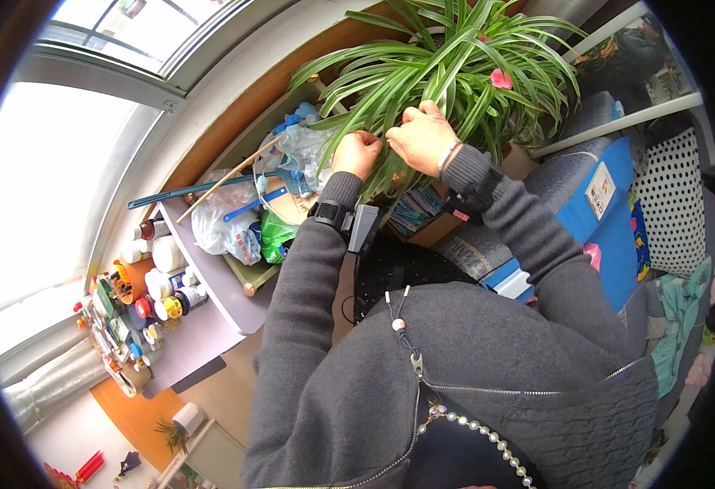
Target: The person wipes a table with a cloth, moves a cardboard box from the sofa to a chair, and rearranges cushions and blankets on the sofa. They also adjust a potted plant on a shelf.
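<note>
A large spider plant (447,57) with long striped green leaves and a small pink flower (501,79) stands in front of me. My left hand (356,153) is closed among the leaves near the plant's base, with a dark device strapped at the wrist. My right hand (422,137) sits just to its right, fingers curled into the same clump of leaves, a bracelet on the wrist. Both arms wear grey sleeves. The plant's pot is hidden behind my hands.
Left of the plant lie clear plastic bags (227,220), a thin wooden stick (227,178) and a lilac shelf (211,301) crowded with small jars. A blue box (610,220) and a polka-dot cloth (675,196) sit at right. A bright window (56,179) fills the left.
</note>
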Motion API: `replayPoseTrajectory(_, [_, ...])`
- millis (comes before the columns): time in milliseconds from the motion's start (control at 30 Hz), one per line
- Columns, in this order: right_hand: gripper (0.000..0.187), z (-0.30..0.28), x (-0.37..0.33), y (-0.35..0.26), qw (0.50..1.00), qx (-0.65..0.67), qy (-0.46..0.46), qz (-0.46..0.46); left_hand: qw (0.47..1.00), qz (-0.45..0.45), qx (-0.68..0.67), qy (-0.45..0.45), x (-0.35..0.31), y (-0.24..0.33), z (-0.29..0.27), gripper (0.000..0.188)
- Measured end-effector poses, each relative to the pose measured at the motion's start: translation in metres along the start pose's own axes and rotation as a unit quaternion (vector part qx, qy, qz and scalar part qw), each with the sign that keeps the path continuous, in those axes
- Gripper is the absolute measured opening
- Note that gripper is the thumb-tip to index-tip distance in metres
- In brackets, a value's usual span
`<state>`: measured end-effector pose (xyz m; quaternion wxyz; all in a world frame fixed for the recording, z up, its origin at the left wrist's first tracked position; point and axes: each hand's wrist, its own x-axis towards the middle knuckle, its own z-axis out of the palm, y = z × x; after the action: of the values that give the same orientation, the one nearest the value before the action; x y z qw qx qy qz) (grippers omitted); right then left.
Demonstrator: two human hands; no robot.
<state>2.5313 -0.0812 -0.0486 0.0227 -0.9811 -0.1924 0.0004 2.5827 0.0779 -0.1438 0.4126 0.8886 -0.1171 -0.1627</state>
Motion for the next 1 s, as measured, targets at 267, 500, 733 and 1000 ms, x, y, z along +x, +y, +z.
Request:
replayPoseTrajectory(267, [0.013,0.025,0.021,0.010,0.995,-0.088,-0.008,0.048,0.981,-0.030,-0.190,-0.020,0.011,-0.017,-0.002,0.027])
replayPoseTrajectory(500, [0.026,0.032,0.020,0.023,0.993,-0.004,0.114,-0.002,0.990,0.101,0.022,0.099,-0.015,0.011,0.005,0.022])
replayPoseTrajectory(733, [0.021,0.032,0.018,0.038,0.994,0.044,0.047,-0.089,0.992,0.080,0.063,0.076,-0.029,0.032,0.009,0.013])
replayPoseTrajectory(1000, [0.009,0.040,0.023,0.052,0.976,0.103,0.103,-0.160,0.981,0.105,-0.093,0.136,-0.017,0.016,0.019,0.011])
